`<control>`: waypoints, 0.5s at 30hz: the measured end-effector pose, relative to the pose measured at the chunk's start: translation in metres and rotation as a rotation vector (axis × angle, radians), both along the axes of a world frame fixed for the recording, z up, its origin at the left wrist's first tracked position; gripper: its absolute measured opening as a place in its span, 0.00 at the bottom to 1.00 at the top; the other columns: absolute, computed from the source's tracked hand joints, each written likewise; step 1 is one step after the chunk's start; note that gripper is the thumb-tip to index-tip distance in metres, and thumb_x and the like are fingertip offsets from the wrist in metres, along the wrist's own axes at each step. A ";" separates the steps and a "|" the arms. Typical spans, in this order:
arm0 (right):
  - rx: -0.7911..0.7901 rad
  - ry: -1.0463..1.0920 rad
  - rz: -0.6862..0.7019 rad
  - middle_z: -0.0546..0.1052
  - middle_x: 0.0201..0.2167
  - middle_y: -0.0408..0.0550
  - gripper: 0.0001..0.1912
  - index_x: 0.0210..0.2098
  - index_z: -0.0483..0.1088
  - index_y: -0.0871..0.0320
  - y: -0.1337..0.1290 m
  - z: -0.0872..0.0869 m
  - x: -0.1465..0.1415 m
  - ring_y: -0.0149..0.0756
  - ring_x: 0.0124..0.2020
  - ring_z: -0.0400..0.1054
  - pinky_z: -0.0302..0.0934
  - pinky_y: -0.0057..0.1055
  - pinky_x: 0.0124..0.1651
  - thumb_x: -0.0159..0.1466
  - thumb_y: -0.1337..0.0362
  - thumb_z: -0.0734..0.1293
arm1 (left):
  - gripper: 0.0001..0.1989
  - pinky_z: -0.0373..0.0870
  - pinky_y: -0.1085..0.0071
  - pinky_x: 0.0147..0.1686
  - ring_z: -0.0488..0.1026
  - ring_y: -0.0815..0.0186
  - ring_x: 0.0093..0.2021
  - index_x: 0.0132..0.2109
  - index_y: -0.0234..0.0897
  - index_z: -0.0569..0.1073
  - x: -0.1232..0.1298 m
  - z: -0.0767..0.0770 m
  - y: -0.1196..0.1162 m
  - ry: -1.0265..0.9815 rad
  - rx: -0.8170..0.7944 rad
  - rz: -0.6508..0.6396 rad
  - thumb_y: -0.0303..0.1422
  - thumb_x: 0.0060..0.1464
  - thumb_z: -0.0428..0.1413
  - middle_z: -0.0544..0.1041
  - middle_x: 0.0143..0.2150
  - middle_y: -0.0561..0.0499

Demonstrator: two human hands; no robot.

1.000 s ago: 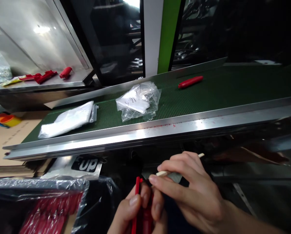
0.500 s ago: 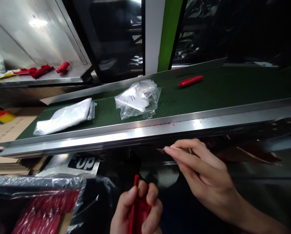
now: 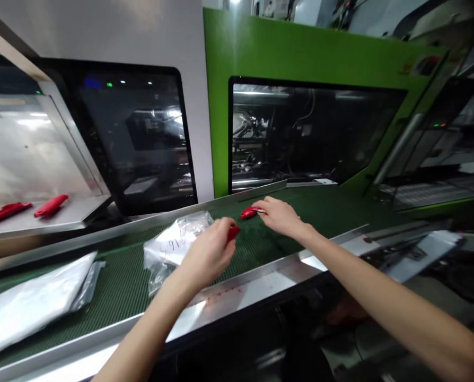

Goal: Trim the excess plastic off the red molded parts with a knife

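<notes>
My left hand is closed around a red plastic piece, its end poking out past the fingers above the green conveyor belt. Further along, my right hand is closed on a thin, pale, blade-like tool; most of it is hidden in the fingers. Its tip reaches a red handle-shaped plastic part on the belt. Whether the fingers also touch that part, I cannot tell.
A plastic bag with handwriting and a folded white bag lie on the belt. A metal rail runs along its near side. Red parts rest on a metal shelf at left. Behind stands a green machine.
Both hands have moved from in front of the rail to above the belt. The right hand has reached the red part lying there. The view has tilted up, showing more of the machine.
</notes>
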State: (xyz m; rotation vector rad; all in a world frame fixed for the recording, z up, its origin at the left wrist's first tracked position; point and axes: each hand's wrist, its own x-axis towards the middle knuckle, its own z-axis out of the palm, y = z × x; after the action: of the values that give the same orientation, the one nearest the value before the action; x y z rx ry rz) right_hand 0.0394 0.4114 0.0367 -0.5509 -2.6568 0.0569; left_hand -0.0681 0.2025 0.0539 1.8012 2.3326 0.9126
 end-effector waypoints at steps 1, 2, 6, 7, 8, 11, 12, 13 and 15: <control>-0.005 -0.053 -0.010 0.72 0.43 0.48 0.14 0.51 0.68 0.59 0.011 0.001 -0.012 0.36 0.42 0.69 0.67 0.39 0.45 0.69 0.58 0.63 | 0.13 0.67 0.62 0.43 0.73 0.58 0.43 0.51 0.36 0.67 -0.002 -0.008 0.017 0.029 -0.059 -0.049 0.29 0.59 0.50 0.74 0.45 0.44; -0.009 -0.101 -0.011 0.72 0.44 0.49 0.15 0.51 0.68 0.59 0.020 0.000 -0.022 0.36 0.42 0.69 0.68 0.40 0.46 0.69 0.57 0.64 | 0.14 0.68 0.62 0.43 0.74 0.57 0.43 0.51 0.36 0.68 -0.003 -0.017 0.031 0.040 -0.101 -0.089 0.27 0.57 0.52 0.75 0.44 0.44; -0.024 -0.242 0.019 0.72 0.47 0.50 0.17 0.52 0.67 0.59 0.034 -0.010 -0.050 0.37 0.43 0.70 0.68 0.40 0.46 0.69 0.56 0.64 | 0.22 0.69 0.57 0.49 0.73 0.54 0.49 0.55 0.31 0.66 0.000 -0.046 0.058 0.058 -0.167 -0.169 0.28 0.53 0.59 0.75 0.48 0.40; -0.028 -0.262 0.031 0.72 0.47 0.50 0.16 0.52 0.67 0.59 0.036 -0.012 -0.053 0.36 0.43 0.70 0.69 0.40 0.46 0.68 0.57 0.65 | 0.23 0.68 0.57 0.50 0.72 0.53 0.50 0.55 0.31 0.67 0.001 -0.048 0.057 0.048 -0.153 -0.171 0.29 0.53 0.59 0.74 0.49 0.40; -0.029 -0.271 0.045 0.72 0.46 0.50 0.16 0.51 0.68 0.59 0.037 -0.013 -0.055 0.36 0.43 0.70 0.69 0.39 0.46 0.68 0.57 0.65 | 0.22 0.68 0.57 0.50 0.71 0.53 0.51 0.55 0.32 0.67 0.002 -0.049 0.052 0.032 -0.129 -0.164 0.31 0.54 0.59 0.74 0.50 0.39; -0.013 -0.207 0.101 0.72 0.45 0.49 0.14 0.48 0.69 0.60 0.037 -0.008 -0.049 0.36 0.42 0.69 0.68 0.39 0.45 0.67 0.57 0.66 | 0.16 0.66 0.57 0.51 0.70 0.54 0.52 0.55 0.37 0.67 0.005 -0.041 0.020 -0.041 -0.017 -0.094 0.34 0.61 0.52 0.73 0.52 0.41; -0.003 -0.153 0.124 0.72 0.45 0.49 0.14 0.47 0.69 0.61 0.034 -0.004 -0.045 0.36 0.42 0.69 0.68 0.38 0.45 0.67 0.58 0.66 | 0.16 0.66 0.57 0.52 0.70 0.55 0.52 0.56 0.38 0.67 0.008 -0.039 0.006 -0.064 0.021 -0.055 0.35 0.63 0.48 0.72 0.53 0.41; 0.005 -0.087 0.150 0.71 0.45 0.49 0.13 0.46 0.69 0.61 0.029 0.002 -0.039 0.35 0.41 0.68 0.68 0.37 0.44 0.67 0.58 0.66 | 0.15 0.66 0.58 0.51 0.70 0.56 0.51 0.55 0.38 0.67 0.013 -0.037 -0.009 -0.106 0.061 -0.009 0.36 0.65 0.46 0.72 0.52 0.42; 0.006 0.071 0.217 0.70 0.43 0.47 0.11 0.43 0.68 0.61 0.011 0.014 -0.023 0.32 0.37 0.67 0.66 0.34 0.40 0.66 0.59 0.66 | 0.14 0.68 0.61 0.48 0.72 0.58 0.48 0.51 0.37 0.69 0.029 -0.038 -0.036 -0.301 0.164 0.108 0.39 0.64 0.47 0.75 0.48 0.43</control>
State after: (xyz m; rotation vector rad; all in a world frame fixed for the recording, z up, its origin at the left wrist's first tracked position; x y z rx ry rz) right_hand 0.0160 0.4221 0.0511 -0.2513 -2.6349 0.1299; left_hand -0.0392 0.1669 0.0155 1.4729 2.2371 1.3225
